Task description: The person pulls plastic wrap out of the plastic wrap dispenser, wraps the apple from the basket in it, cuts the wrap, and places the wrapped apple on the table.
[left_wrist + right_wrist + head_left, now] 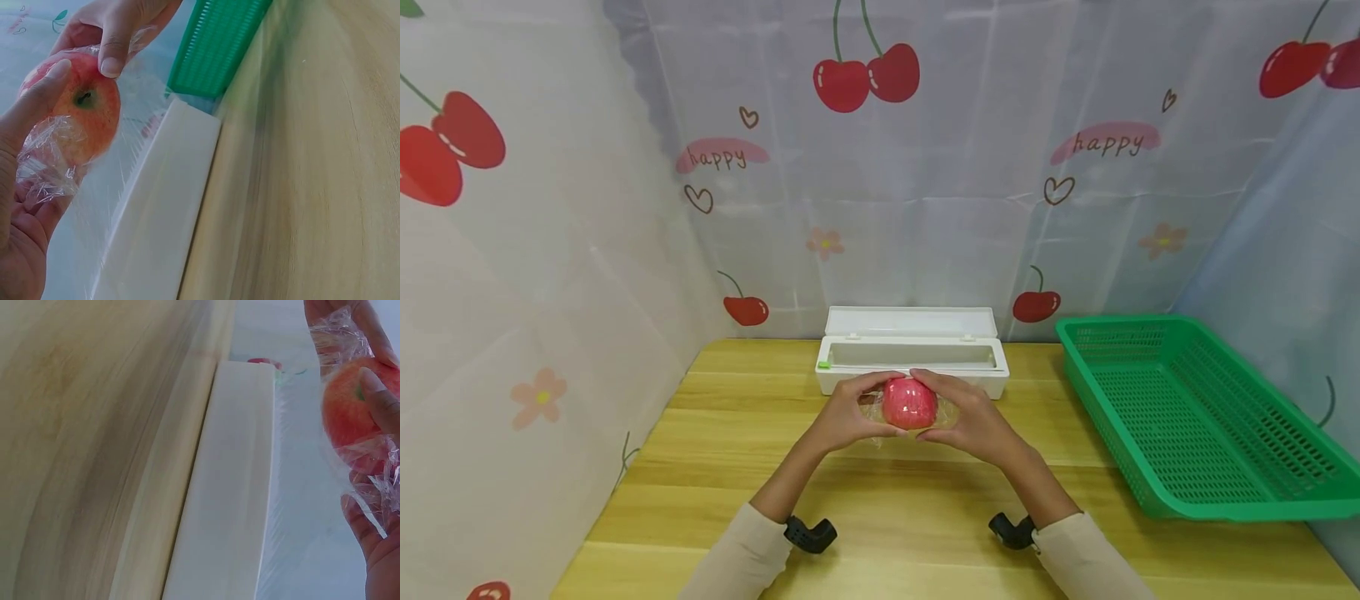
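Observation:
A red apple [910, 404] is held up between both hands in front of a white box. My left hand [842, 417] grips the apple's left side, and my right hand [977, 421] grips its right side, fingers over the top and thumbs on the near side. Clear plastic wrap [56, 140] lies around the fruit, bunched at its sides. In the left wrist view, both thumbs press near the stem hollow. The right wrist view also shows crumpled wrap [340, 340] between the fingers and the apple [350, 409].
Behind the hands stands the white, long box [162, 206], its lid [910, 321] raised and a small green piece [824, 365] at its left end. A green plastic basket [1180, 433] sits at the right of the wooden table [895, 525]. Printed curtains [925, 200] enclose the table.

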Motion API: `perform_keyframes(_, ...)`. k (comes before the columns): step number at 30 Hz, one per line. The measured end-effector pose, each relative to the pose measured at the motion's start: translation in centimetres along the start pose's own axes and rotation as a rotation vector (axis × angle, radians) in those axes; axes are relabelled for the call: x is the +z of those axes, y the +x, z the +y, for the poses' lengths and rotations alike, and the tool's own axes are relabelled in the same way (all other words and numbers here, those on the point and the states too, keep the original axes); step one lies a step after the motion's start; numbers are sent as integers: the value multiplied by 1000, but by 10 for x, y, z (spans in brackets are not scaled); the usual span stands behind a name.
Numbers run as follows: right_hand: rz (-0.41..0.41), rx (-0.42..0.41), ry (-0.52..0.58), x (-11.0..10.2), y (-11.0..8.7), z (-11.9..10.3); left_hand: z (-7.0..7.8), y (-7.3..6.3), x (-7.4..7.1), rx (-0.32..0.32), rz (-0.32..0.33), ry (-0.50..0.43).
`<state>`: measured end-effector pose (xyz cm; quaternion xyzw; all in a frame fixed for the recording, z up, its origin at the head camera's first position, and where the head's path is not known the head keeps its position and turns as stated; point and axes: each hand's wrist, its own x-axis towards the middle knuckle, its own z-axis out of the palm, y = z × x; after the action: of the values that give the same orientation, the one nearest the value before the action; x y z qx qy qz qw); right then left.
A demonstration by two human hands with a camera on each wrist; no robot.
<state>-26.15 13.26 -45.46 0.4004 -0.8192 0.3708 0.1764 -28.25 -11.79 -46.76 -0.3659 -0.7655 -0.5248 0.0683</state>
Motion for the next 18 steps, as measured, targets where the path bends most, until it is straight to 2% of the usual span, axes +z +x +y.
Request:
perform_keyframes(6,30,6,-28,1,0,-2,1,0,3,-12,-7,-9)
perform_keyframes(11,69,30,-17,1,0,-1,-1,1,3,-2,-40,-21)
perform_keyframes(15,93,47,23,1,0,2,-4,2,1,15,-64,-26)
perform_keyframes(18,101,54,50,1,0,4,-5,3,-1,53,-64,-32)
